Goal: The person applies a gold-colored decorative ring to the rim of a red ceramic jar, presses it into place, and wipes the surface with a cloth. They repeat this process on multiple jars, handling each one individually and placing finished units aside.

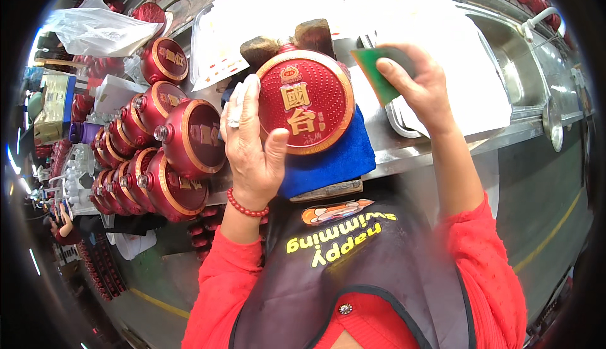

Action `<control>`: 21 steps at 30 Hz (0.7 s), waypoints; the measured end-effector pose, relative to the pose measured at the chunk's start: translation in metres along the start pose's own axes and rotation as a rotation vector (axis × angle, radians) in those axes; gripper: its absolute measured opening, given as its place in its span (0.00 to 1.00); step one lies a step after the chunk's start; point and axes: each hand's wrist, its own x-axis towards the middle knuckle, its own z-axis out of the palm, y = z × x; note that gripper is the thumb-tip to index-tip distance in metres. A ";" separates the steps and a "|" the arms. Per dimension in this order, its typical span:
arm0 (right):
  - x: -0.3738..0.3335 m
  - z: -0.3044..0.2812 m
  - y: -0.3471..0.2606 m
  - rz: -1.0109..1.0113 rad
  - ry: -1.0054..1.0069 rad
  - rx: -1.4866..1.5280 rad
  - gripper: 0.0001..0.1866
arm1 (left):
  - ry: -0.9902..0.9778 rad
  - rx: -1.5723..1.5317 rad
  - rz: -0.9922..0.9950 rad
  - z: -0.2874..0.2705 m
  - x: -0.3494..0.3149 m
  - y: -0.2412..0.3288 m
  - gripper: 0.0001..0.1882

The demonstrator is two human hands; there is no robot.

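Observation:
A round red bottle (pixel 307 133) with a gold rim and gold raised characters lies face up in front of me, on a blue cloth (pixel 361 150) and between dark padded blocks (pixel 314 35). Against its left edge rests my left hand (pixel 251 150), fingers stretched out and thumb apart at the rim; white tape or a wrap covers one or more fingers. My right hand (pixel 424 87) is raised to the right of the bottle. It grips a flat green pad (pixel 392 71) with an orange-brown edge, held tilted and apart from the bottle. The part under my fingers is hidden.
Several matching red bottles (pixel 191 139) are stacked on the left, with clear plastic film (pixel 104 30) above them. White sheets (pixel 464 77) cover the bench on the right, partly over a tray (pixel 404 131). Beyond stand a metal sink (pixel 510 58) and a ladle (pixel 553 125).

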 end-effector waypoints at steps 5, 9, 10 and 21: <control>-0.053 0.004 0.006 0.194 0.002 0.247 0.15 | 0.014 0.208 0.053 0.020 -0.021 0.048 0.35; -0.071 0.006 0.013 0.171 -0.022 0.231 0.15 | -0.081 0.451 0.124 0.027 -0.033 0.059 0.23; -0.072 0.005 0.013 0.182 -0.028 0.237 0.15 | -0.119 0.494 0.141 0.027 -0.034 0.057 0.23; -0.073 0.008 0.012 0.134 -0.020 0.236 0.14 | -0.162 0.456 0.370 0.013 -0.023 0.041 0.25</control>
